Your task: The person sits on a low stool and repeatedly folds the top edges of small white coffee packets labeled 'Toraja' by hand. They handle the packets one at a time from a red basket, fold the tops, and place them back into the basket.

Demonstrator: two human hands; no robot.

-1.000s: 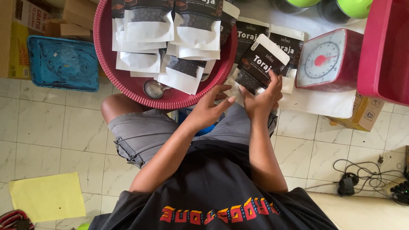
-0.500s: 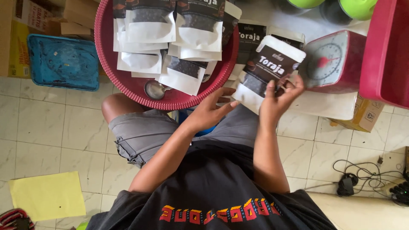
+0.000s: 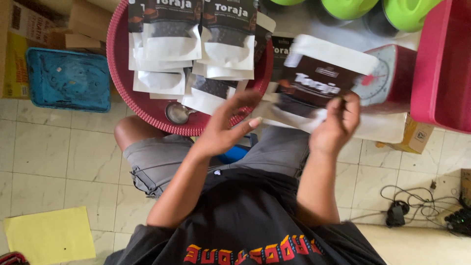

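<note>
My right hand [image 3: 336, 122] grips a black-and-white stand-up pouch [image 3: 319, 81] by its lower edge and holds it up, tilted, in front of a red kitchen scale [image 3: 390, 78]. My left hand [image 3: 225, 125] hovers just left of the pouch with fingers spread and nothing in it. A round red tray [image 3: 147, 105] lies on my knees, loaded with several matching pouches [image 3: 169, 46] and a small metal scoop [image 3: 176, 113].
A blue basket [image 3: 68, 78] and cardboard boxes [image 3: 29, 29] are at the left. A pink tub [image 3: 441, 68] and green lids [image 3: 402, 10] are at the right. A yellow sheet [image 3: 49, 235] lies on the tiled floor; cables and a plug [image 3: 397, 216] lie lower right.
My right hand has lifted the pouch up and to the right, over the scale. My left hand has let go of it and opened.
</note>
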